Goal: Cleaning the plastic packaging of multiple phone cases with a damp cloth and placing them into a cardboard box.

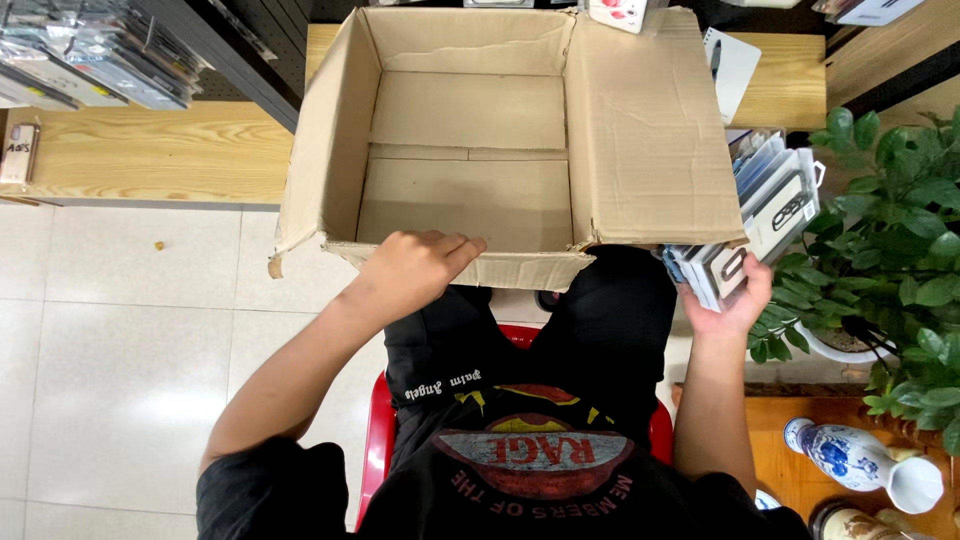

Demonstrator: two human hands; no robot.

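Open cardboard box (470, 190) lengthwise left-right, mouth up; left hand (412, 268) on rim.

Black short-sleeved T-shirt (540, 480) with red graphic, black trousers (600, 330), bare forearms.

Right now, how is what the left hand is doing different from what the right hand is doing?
The left hand rests palm down on the near flap of the open cardboard box; the right hand is off to the side of the box. The left hand grips nothing, while the right hand holds a stack of packaged phone cases. The left fingers lie flat; the right fingers curl under the stack. Both are bare.
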